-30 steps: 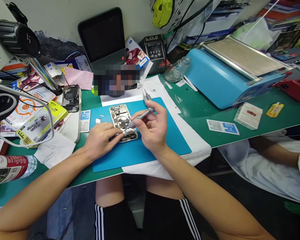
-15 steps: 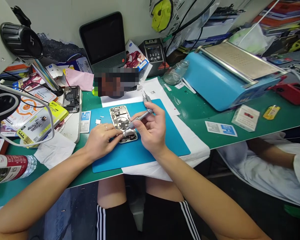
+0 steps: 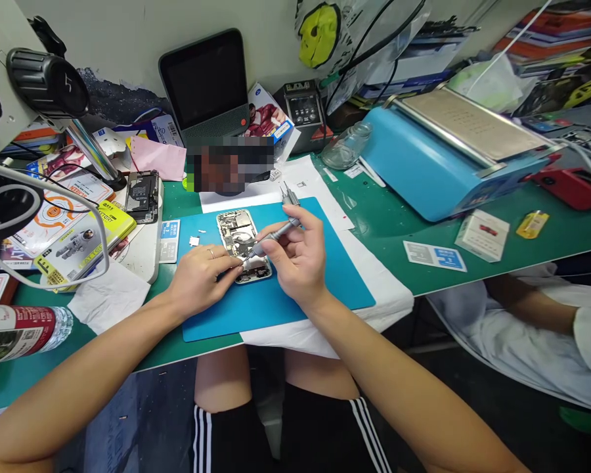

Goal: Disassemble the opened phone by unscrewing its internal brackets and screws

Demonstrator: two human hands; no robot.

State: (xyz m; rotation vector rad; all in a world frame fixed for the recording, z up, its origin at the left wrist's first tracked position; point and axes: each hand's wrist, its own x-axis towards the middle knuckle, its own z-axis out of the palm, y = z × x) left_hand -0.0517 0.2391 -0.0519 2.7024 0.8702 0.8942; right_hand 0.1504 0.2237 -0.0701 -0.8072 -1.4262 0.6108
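An opened phone, its inner parts bare, lies on a blue mat. My right hand grips a slim grey screwdriver, slanted so that its tip meets the lower part of the phone. Beside that tip, the thumb and forefinger of my left hand are pinched together at the phone's lower left; whatever is between them is too small to make out. Just beyond my right fingers are grey pointed tools, partly hidden. Small loose pieces lie left of the phone.
A blue machine stands at the right, near a glass jar. Another opened phone, boxes and a bottle crowd the left. Behind is a dark screen. Another person's arm shows at right.
The view has shifted very slightly. Both hands and the screwdriver stay in nearly the same place at the phone.
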